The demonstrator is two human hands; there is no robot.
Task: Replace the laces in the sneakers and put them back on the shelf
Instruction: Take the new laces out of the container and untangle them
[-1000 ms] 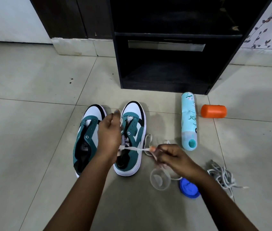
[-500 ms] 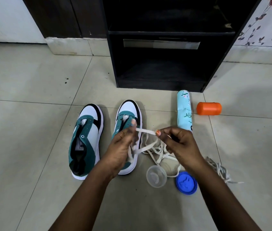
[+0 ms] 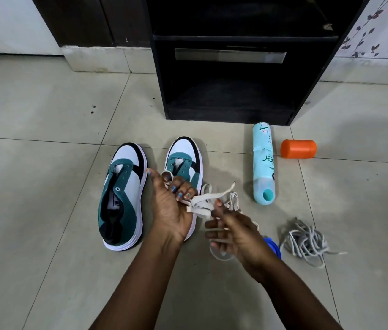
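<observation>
Lace (image 3: 202,206), cream and flat, sits at frame centre, gripped by left hand (image 3: 170,206) and pinched by right hand (image 3: 232,232). Both sneakers (image 3: 122,196) are unlaced, lower centre-left. Next move, likely: free 1 end, thread bottom eyelet.

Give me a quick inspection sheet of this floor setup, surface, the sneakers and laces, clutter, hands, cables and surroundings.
Surface: pale tiled floor, a few dark specks.
Job's things: left sneaker and right sneaker side by side, toes toward the shelf, eyelets bare; white lace bunched between both hands; grey laces heaped on the floor at right.
Clutter: teal spray can lying down; orange cap beside it; blue lid partly hidden behind the right wrist.
Grippers: left hand grips the white lace; right hand pinches it, strands looped over its fingers.
Cables: nothing seen.
Surroundings: black shelf unit, open and dark inside; floral wall at right.
</observation>
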